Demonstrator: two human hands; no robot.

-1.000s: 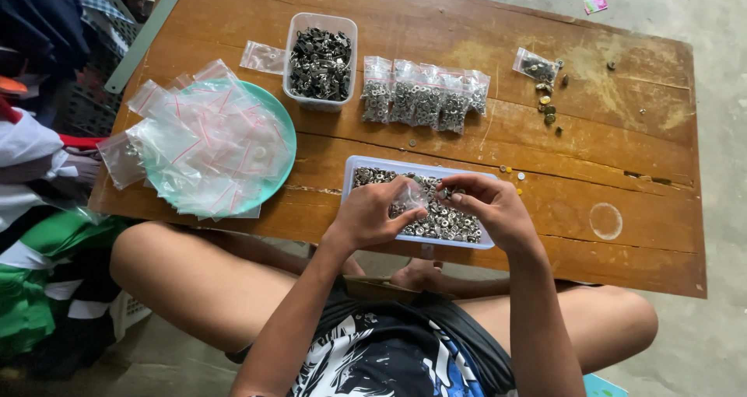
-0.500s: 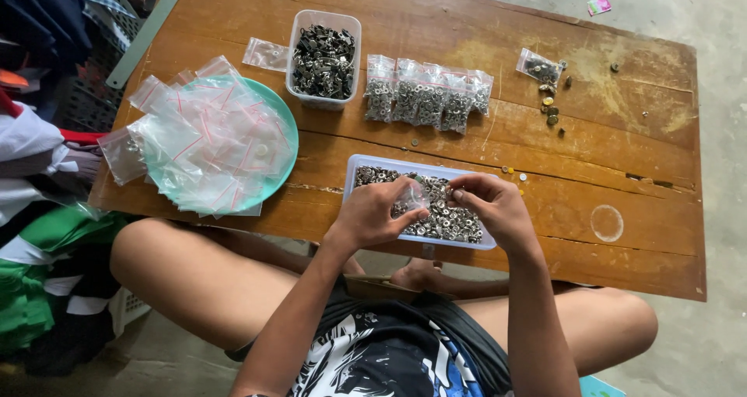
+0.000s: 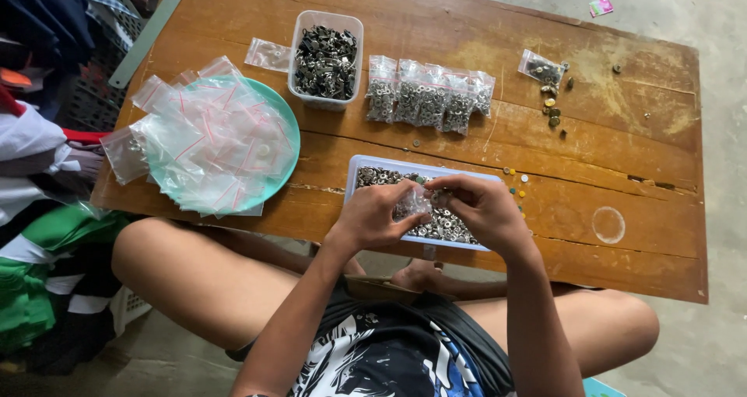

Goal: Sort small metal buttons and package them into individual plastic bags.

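**A:** So where are things at here? Both hands sit over the shallow tray (image 3: 366, 167) of small metal bits at the near edge of the counter (image 3: 622, 171). The left hand (image 3: 373, 220) and right hand (image 3: 486, 210) meet in the middle, fingers pinched shut on a little clear bag (image 3: 415, 202) held right between them, just above the tray.

**B:** Yeah, that's my read too. Going by how stuff lies, I'd say it's partway along. Straight beyond the fingers there's a row of filled bags (image 3: 429, 95), so those look done. But off past the left hand there's a green plate (image 3: 282, 125) heaped with empty bags (image 3: 206, 140), and that heap is way bigger than the filled row. Tray under the fingers is still well stocked, and the tub (image 3: 325, 55) beyond the left fingers is full of darker metal bits too.

**A:** So plenty left, I reckon. What can't you make out?

**B:** Can't tell whether the held bag has anything in it yet, or whether its strip is sealed; the fingertips cover most of it. What the metal bits actually are is too small to say. There's another small bag (image 3: 541, 67) with loose bits far beyond the right hand, contents unclear. The tray's near edge is hidden behind both hands.
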